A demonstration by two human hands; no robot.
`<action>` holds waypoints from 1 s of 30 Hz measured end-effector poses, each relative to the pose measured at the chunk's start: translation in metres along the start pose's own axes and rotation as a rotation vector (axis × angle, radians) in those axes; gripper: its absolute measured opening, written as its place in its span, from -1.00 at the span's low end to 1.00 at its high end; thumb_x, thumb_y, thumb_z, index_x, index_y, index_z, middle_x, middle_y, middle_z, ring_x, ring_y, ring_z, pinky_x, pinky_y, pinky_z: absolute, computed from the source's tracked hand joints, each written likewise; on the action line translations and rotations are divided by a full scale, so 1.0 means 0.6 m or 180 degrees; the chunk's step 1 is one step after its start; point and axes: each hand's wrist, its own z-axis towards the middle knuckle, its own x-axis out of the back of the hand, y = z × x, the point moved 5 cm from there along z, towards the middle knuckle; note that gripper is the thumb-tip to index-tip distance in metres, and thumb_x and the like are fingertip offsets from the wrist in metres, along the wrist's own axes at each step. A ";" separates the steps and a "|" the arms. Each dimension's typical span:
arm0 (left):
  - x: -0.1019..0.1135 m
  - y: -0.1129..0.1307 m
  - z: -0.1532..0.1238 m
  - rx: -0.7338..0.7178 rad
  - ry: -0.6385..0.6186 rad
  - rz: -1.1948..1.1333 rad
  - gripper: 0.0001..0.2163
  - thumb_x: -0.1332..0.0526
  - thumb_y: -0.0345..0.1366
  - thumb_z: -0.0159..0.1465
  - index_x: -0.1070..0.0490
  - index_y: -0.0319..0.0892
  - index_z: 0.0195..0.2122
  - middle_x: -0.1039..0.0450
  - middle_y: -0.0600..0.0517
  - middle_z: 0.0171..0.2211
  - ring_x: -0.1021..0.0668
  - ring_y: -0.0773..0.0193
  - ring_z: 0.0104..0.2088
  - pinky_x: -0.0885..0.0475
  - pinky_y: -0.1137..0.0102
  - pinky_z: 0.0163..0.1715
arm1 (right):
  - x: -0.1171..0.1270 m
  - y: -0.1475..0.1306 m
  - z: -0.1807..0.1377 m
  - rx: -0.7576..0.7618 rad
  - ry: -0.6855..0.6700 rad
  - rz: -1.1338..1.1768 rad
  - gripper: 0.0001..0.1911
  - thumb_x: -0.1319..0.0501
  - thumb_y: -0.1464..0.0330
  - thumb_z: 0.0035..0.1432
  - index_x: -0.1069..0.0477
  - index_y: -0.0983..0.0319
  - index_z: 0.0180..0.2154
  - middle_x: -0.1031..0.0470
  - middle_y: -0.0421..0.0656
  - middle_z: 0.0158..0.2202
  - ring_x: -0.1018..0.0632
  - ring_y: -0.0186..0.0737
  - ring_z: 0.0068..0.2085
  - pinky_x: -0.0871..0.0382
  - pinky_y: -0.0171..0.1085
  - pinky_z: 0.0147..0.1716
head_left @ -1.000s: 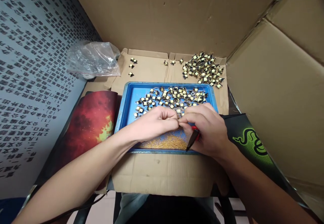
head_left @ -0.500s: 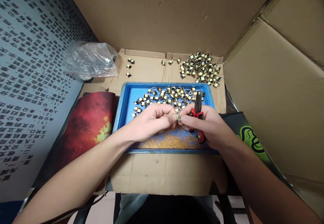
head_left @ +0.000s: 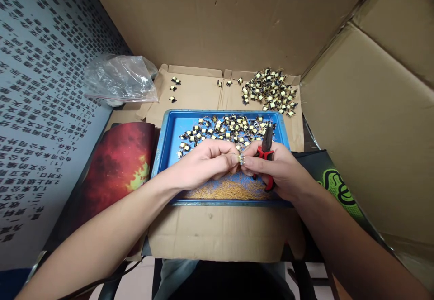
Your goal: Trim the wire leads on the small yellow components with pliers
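Over the blue tray [head_left: 160, 155], my left hand [head_left: 213, 162] pinches a small pinned coil transformer [head_left: 242, 159] between thumb and fingertips. The row of metal pins faces right. My right hand [head_left: 280, 169] has its thumb and fingertips at the pins of that same piece. Red-handled pliers [head_left: 267, 139] rest in my right hand, jaws pointing up and away. Several similar transformers [head_left: 220, 130], yellow and black with loose wire ends, lie in the far half of the tray. Copper-coloured wire clippings [head_left: 227, 191] cover its near part.
A large pile of transformers [head_left: 271, 89] sits on the cardboard at the back right, with several single ones [head_left: 172, 88] farther left. A clear plastic bag [head_left: 122, 80] lies at the back left. Cardboard walls [head_left: 217, 24] rise behind and right; a printed sheet [head_left: 50, 87] stands left.
Both hands stay together at the transformer, its pins now showing more plainly between the fingertips. The pliers have tilted slightly to the right in my right hand.
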 end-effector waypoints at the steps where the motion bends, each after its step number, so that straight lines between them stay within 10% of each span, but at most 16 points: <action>1: 0.000 0.000 0.000 -0.0014 -0.0011 0.0020 -0.73 -0.26 -0.18 0.39 -0.43 -0.23 -0.41 -0.20 0.18 -0.60 -0.20 0.43 -0.58 -0.06 0.44 -0.55 | 0.000 0.001 0.000 -0.0018 -0.0005 0.0020 -0.68 -0.53 0.15 0.09 -0.54 0.24 -0.40 -0.44 -0.25 -0.52 -0.40 -0.35 -0.47 -0.21 -0.33 -0.52; 23: 0.000 -0.005 0.001 -0.0056 -0.0035 0.0171 -0.75 -0.18 -0.25 0.40 -0.31 -0.18 -0.44 -0.18 0.19 -0.58 -0.17 0.41 -0.56 -0.03 0.40 -0.53 | 0.004 0.001 -0.004 -0.0027 0.0039 -0.0124 -0.76 -0.52 0.22 0.10 -0.58 0.21 -0.41 -0.45 -0.26 -0.50 -0.38 -0.37 -0.47 -0.26 -0.33 -0.47; 30: 0.006 0.009 0.005 -0.0135 0.0382 0.0606 -0.78 -0.22 -0.36 0.22 -0.22 -0.17 -0.54 -0.12 0.20 -0.60 -0.14 0.45 -0.55 -0.04 0.43 -0.53 | 0.008 -0.044 -0.024 0.0844 0.0568 -0.0945 -0.70 -0.44 0.40 0.16 -0.61 0.15 -0.04 -0.44 -0.27 -0.39 -0.36 -0.39 -0.47 -0.29 -0.33 -0.49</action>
